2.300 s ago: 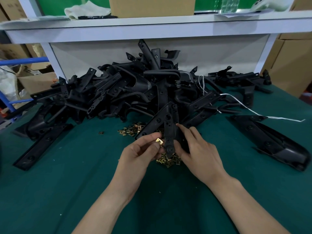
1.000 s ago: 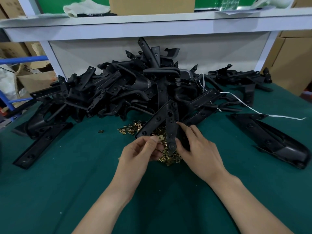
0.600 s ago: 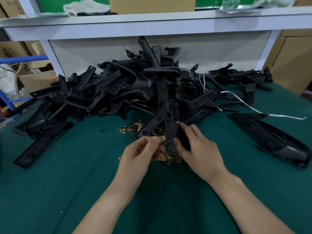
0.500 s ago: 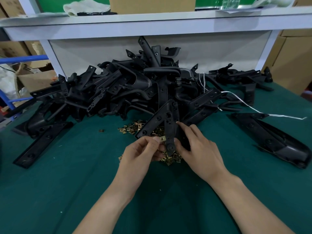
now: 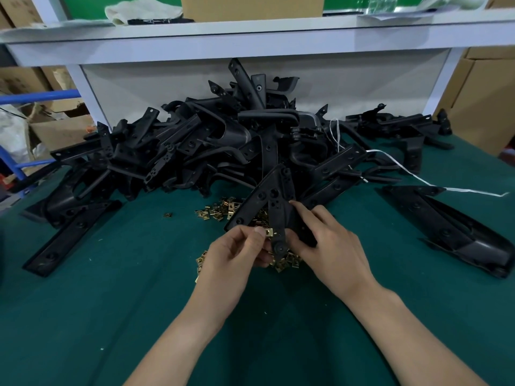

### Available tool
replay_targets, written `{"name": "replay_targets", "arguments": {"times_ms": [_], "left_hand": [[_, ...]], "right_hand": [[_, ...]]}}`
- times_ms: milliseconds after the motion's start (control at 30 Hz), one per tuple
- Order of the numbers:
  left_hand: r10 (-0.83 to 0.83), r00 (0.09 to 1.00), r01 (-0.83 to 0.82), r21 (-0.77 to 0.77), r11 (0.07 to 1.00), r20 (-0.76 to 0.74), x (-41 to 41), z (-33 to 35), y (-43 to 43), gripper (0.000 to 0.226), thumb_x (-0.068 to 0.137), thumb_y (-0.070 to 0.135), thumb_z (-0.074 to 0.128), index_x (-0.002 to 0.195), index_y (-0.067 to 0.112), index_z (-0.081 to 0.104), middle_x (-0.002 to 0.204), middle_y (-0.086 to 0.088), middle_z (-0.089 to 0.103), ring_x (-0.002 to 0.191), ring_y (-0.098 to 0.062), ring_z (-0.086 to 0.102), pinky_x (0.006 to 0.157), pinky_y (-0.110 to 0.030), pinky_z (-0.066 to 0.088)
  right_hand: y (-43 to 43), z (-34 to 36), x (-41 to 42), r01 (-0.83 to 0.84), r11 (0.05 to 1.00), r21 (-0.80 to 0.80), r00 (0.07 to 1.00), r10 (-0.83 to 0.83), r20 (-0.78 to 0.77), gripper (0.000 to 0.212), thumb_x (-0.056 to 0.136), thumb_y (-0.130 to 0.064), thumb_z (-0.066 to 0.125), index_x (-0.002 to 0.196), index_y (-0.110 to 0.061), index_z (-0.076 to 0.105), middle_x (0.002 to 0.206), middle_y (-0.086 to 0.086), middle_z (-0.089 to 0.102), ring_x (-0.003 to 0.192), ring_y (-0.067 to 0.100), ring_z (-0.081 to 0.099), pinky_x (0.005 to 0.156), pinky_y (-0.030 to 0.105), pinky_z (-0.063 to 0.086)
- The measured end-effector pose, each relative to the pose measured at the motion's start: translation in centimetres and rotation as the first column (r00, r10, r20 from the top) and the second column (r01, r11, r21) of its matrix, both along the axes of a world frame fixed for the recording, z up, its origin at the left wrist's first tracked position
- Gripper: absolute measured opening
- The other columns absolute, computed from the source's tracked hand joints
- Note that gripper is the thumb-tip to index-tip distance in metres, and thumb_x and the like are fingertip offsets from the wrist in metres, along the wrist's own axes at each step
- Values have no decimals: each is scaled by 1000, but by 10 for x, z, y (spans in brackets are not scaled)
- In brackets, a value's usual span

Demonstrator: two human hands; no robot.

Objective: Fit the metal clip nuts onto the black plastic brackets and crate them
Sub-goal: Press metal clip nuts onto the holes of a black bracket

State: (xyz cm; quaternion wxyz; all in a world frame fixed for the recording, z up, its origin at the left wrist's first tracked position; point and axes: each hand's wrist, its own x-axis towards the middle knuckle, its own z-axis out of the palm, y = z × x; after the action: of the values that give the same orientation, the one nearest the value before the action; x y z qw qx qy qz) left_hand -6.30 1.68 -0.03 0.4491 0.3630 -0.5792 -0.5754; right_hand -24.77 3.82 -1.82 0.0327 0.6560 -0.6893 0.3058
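A black plastic bracket with two arms stands tilted in front of me, over a heap of brass-coloured clip nuts. My right hand grips the bracket's right side, fingers curled round it. Thumb and fingers of my left hand pinch one clip nut against the left edge of the bracket's lower arm. More loose clip nuts lie further back on the green mat.
A big pile of black brackets fills the back of the green table. One long bracket lies at the left and a large one at the right. A white strap trails right. Cardboard boxes stand beside the bench.
The left hand has brought the clip nut from beside the bracket's lower arm up against its edge. The right hand holds the bracket in nearly the same place.
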Motion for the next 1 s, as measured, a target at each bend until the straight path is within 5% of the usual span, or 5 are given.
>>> {"name": "replay_targets", "arguments": {"times_ms": [533, 667, 1000], "left_hand": [[128, 986, -115, -130, 985, 102, -7, -4, 9, 32, 98, 40, 54, 82, 15, 66, 71, 3, 70, 69, -7, 63, 65, -11, 46], [139, 986, -127, -130, 983, 89, -9, -7, 10, 35, 98, 45, 53, 84, 15, 66, 78, -12, 68, 75, -29, 61, 66, -26, 48], [158, 985, -149, -114, 982, 71, -13, -10, 12, 36, 96, 49, 54, 83, 18, 66, 74, -9, 64, 69, -17, 53, 68, -35, 47]], "right_hand": [[0, -1, 2, 16, 1000, -11, 1000, -16, -26, 57, 94, -55, 48, 145, -29, 47, 105, -12, 53, 66, 17, 58, 53, 33, 47], [-1, -2, 3, 34, 999, -8, 998, -34, -52, 57, 96, -54, 50, 146, -28, 46, 104, -11, 53, 66, 17, 59, 52, 31, 45], [1, 0, 8, 45, 998, -50, 997, -48, -61, 53, 95, -48, 57, 142, -24, 51, 102, -8, 55, 65, 19, 61, 49, 27, 38]]}}
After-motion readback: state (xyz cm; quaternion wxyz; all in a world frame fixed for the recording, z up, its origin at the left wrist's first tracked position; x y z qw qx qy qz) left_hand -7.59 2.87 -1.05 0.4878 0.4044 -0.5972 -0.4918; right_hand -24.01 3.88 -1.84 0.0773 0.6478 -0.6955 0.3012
